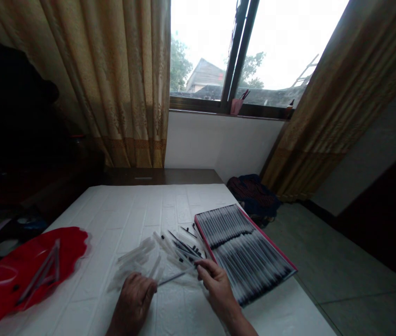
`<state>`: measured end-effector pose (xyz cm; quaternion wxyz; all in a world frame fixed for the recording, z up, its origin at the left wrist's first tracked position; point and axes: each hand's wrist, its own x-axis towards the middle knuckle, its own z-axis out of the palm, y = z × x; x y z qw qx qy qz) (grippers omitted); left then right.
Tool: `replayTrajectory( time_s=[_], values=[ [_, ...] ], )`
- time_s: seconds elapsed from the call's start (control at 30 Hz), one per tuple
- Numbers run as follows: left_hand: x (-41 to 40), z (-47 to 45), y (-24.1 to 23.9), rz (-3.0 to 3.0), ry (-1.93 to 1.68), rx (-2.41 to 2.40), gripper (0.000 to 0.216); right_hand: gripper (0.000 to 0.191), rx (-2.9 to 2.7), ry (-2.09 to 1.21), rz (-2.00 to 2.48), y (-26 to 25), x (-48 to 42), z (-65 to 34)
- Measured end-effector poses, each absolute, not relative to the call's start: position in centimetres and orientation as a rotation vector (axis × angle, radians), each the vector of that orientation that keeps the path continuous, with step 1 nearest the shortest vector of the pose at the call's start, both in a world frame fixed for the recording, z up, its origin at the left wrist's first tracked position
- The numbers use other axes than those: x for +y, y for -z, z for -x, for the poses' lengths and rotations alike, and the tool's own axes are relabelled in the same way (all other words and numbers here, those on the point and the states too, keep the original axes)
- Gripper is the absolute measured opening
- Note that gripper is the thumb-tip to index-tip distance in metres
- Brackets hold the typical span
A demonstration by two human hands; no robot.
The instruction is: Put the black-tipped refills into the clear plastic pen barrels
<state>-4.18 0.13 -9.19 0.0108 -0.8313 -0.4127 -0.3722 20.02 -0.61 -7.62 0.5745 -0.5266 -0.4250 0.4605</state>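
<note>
straight, slender pale grey rod (174, 278) slants just above the white table (96, 214), left hand (135, 294) closed on one end, right hand (216, 282) pinching the other, red scalloped dish (0, 261) holds slim clear pieces (55, 261), red-edged box (204, 239) holds two rows of dark-tipped pens (246, 256)

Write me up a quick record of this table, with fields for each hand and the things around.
Left hand: holds one end of a slender rod
Right hand: pinches the rod's other end
Centre: loose pale tubes and dark pieces
Right side: red-edged box, two rows of pen-like sticks
Left side: red plate holding slender pieces
Surface: white table, brick pattern
</note>
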Motion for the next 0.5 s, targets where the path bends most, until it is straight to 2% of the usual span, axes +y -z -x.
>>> replayTrajectory(
  time_s=[0.27,0.43,0.5],
  values=[
    [0.5,4.6,9.1,2.604,1.288,-1.381,0.036,0.036,-0.921,-0.951,1.303,9.1,0.3,-20.6],
    [0.4,4.6,9.1,2.611,1.291,-1.377,0.035,0.053,-0.958,-0.959,1.380,9.0,0.5,-20.1],
    [0.4,4.6,9.1,2.620,1.280,-1.380,0.035,0.050,-0.964,-0.968,1.372,8.6,0.4,-19.7]
  ],
)
